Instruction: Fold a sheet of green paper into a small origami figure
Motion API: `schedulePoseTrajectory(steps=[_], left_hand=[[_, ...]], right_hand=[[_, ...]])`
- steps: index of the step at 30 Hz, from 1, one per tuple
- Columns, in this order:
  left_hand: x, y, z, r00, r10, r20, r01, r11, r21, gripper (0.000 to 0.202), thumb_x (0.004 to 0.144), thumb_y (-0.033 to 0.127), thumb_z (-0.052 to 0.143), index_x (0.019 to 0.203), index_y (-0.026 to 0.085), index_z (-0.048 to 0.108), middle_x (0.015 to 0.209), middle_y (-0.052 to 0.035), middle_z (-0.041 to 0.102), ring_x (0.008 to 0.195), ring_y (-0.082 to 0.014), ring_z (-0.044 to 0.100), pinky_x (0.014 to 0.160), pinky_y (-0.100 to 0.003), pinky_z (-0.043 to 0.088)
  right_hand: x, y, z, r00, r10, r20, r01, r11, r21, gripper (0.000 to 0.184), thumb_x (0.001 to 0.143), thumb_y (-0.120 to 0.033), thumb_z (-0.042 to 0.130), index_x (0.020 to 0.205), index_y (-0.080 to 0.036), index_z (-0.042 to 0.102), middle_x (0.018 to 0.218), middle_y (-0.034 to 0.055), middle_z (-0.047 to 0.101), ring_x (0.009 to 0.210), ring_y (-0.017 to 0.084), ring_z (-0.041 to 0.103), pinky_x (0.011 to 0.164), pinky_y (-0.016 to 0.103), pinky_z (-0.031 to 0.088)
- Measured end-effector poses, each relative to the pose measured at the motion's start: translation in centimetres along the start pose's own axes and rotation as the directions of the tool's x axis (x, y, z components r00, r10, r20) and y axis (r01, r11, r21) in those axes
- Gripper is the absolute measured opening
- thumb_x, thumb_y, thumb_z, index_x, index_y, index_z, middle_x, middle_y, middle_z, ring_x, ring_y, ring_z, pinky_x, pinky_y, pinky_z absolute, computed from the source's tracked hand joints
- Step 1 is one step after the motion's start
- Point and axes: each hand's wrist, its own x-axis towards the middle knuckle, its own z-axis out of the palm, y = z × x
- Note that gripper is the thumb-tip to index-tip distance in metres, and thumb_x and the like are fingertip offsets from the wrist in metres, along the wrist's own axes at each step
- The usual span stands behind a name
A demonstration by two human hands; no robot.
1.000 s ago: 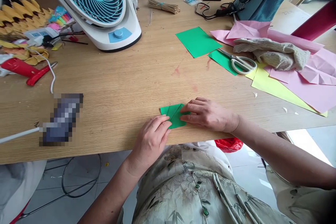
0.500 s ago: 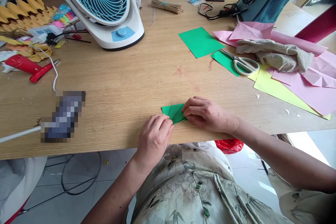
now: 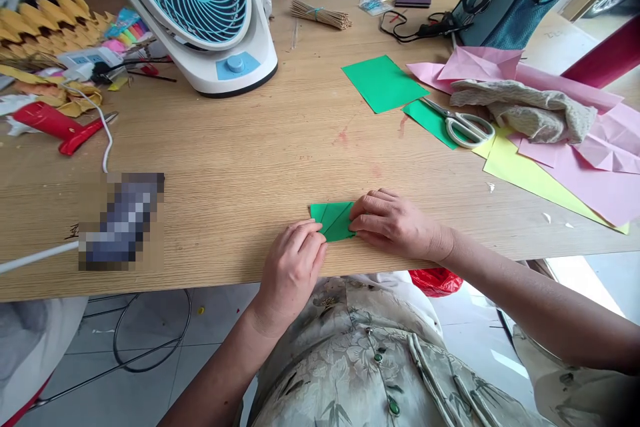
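Observation:
A small folded piece of green paper [image 3: 334,219] with slanting crease lines lies near the front edge of the wooden table [image 3: 215,213]. My left hand [image 3: 296,257] grips its lower left part, the fingers pressed together at the paper's edge. At the paper's right end my right hand [image 3: 395,221] pinches it, fingers bent and thumb underneath. My fingers cover both ends of the paper. Farther back lie a flat green sheet [image 3: 384,83] and a pair of scissors [image 3: 469,129] resting on another green piece.
A white and blue fan [image 3: 235,73] stands at the back left. Left of my hands lies a blurred-out object [image 3: 123,220] with a white cable. Pink papers [image 3: 595,180], yellow paper [image 3: 530,177] and a grey cloth [image 3: 530,107] lie at the right. Behind them is a blue bag [image 3: 520,0].
The green paper lies a little flatter, with its lower edge more level between my hands. Both hands keep their hold with only slight finger movement. The whole view has shifted slightly.

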Motion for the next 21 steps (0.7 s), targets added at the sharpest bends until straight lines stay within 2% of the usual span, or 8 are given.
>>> schedulePoseTrajectory(steps=[3,9,12,17,21], left_hand=[[-0.5,0.0,-0.1,1.0,-0.021,0.007,0.021,0.999,-0.025,0.013,0.098,0.007,0.055,0.092,0.019,0.055,0.107,-0.0081,0.068,0.109,-0.0204,0.068,0.101,-0.037,0.056],[-0.9,0.3,-0.3,0.996,-0.089,0.002,0.089,0.994,-0.066,0.013,0.099,0.007,0.054,0.094,0.019,0.056,0.109,-0.007,0.068,0.111,-0.019,0.067,0.103,-0.035,0.055],[-0.9,0.6,-0.4,0.996,-0.09,-0.01,0.089,0.994,-0.062,0.012,0.099,0.006,0.054,0.096,0.018,0.057,0.107,-0.0069,0.067,0.109,-0.0192,0.066,0.102,-0.035,0.054],[-0.8,0.7,-0.7,0.992,-0.126,-0.007,0.125,0.989,-0.076,0.009,0.097,0.007,0.058,0.096,0.016,0.059,0.095,-0.0055,0.063,0.092,-0.0189,0.062,0.085,-0.034,0.054],[-0.5,0.6,-0.8,0.986,-0.166,0.014,0.166,0.984,-0.063,0.008,0.097,0.008,0.059,0.094,0.015,0.058,0.093,-0.0057,0.06,0.088,-0.0193,0.058,0.081,-0.035,0.052]], right_hand=[[0.0,0.1,0.0,0.999,0.034,0.005,-0.034,0.996,0.083,0.015,0.1,-0.018,0.054,0.096,-0.018,0.068,0.1,0.0099,0.068,0.087,0.021,0.059,0.08,0.036,0.048],[0.4,0.4,0.0,0.982,0.177,0.063,-0.187,0.948,0.257,0.01,0.098,-0.018,0.059,0.096,-0.018,0.068,0.099,0.0082,0.065,0.088,0.019,0.06,0.082,0.033,0.048],[0.8,0.1,-0.1,0.964,0.242,0.105,-0.262,0.93,0.259,0.01,0.099,-0.02,0.058,0.094,-0.018,0.067,0.097,0.0075,0.064,0.086,0.018,0.059,0.079,0.033,0.046],[1.5,-0.6,-0.5,0.93,0.324,0.175,-0.358,0.908,0.22,0.01,0.097,-0.016,0.056,0.091,-0.017,0.064,0.092,0.0065,0.062,0.082,0.018,0.056,0.076,0.033,0.042],[2.1,-1.0,-0.9,0.898,0.377,0.228,-0.42,0.889,0.183,0.011,0.095,-0.014,0.055,0.089,-0.017,0.064,0.089,0.0056,0.058,0.078,0.017,0.053,0.073,0.032,0.039]])
